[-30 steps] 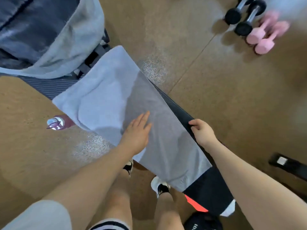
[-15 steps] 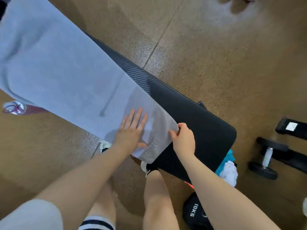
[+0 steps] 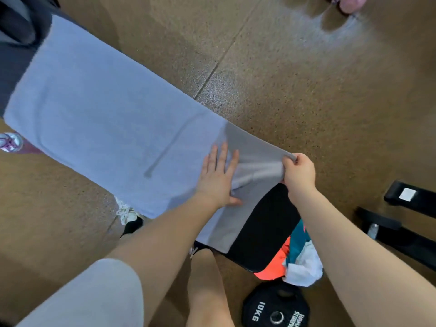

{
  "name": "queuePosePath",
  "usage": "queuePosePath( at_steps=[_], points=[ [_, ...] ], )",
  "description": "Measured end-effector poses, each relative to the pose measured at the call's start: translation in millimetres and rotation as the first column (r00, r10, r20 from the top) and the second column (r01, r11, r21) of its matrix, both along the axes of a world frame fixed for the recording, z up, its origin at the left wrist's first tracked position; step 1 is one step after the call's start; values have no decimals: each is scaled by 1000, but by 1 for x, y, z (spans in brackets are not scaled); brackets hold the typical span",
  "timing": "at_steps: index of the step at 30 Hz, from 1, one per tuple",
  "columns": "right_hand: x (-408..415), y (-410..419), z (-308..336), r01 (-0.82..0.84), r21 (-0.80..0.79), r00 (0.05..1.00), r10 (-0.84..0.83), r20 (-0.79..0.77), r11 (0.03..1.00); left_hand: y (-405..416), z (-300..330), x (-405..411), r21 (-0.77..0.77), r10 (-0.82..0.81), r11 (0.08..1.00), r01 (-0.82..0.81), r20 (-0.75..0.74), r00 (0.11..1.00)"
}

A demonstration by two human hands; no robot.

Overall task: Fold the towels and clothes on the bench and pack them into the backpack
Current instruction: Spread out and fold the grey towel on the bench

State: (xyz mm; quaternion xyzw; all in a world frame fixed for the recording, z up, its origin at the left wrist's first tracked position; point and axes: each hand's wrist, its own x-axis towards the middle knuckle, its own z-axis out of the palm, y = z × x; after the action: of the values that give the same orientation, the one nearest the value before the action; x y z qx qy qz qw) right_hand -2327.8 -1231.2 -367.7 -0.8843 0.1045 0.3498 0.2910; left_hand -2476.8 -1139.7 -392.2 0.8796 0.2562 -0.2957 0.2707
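Pale-blue terry towel [image 3: 106, 119] is lying mostly unfolded along the black padded bench [image 3: 259, 227], left hand [image 3: 218, 178] pressing flat-fingered, right hand [image 3: 298, 171] pinching its corner — folding barely starting, packing untouched.

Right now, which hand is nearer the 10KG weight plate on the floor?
Right. The right hand pinches the towel edge above the bench, on the 10KG weight plate side. The left hand lies flat on the towel, further to the left.

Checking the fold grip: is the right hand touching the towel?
Touching. The head view shows the right hand pinching the towel at its lifted corner, cloth bunched under the fingers.
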Motion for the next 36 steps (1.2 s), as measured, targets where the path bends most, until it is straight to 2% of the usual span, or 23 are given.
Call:
queuePosePath(
  at_steps=[2, 4, 7, 9, 13, 18, 21, 27, 31, 34, 36],
  points=[
    [15, -11, -2, -53, -90, 995, 61, 82, 994, -14, -2, 16, -26, -9, 1000, 10, 23, 1000],
    [22, -16, -5, -139, -212, 981, 163, 101, 967, -18, -2, 22, -42, -2, 999, 4, 36, 999],
    [11, -14, -2, -344, -421, 899, 423, 109, 839, -6, 4, 10, -56, -46, 997, 52, 102, 994],
    [-6, -4, 7, -470, -390, 819, 556, 142, 792, 12, 12, -7, -45, -63, 997, 70, 139, 988],
    [-49, 39, 31, -682, -128, 712, 694, 109, 720, 59, 31, -54, 1, 120, 993, -120, 55, 991],
    [-94, 126, 57, -779, 79, 626, 779, 40, 622, 138, 53, -115, 100, 352, 934, -342, -107, 930],
    [-123, 189, 61, -810, 131, 577, 817, 7, 571, 185, 59, -148, 130, 494, 867, -480, -105, 863],
    [-176, 318, 31, -917, 96, 394, 916, 74, 387, 277, 43, -201, 177, 683, 722, -669, -27, 730],
    [-198, 373, 8, -955, 8, 293, 943, 159, 296, 312, 18, -219, 211, 737, 662, -719, -7, 676],
    [-204, 398, -1, -988, -63, 122, 963, 242, 141, 316, 4, -223, 251, 701, 671, -697, 89, 707],
    [-207, 410, -5, -988, -149, -68, 979, 192, -40, 312, 0, -224, 208, 697, 687, -696, 83, 712]
  ],
)
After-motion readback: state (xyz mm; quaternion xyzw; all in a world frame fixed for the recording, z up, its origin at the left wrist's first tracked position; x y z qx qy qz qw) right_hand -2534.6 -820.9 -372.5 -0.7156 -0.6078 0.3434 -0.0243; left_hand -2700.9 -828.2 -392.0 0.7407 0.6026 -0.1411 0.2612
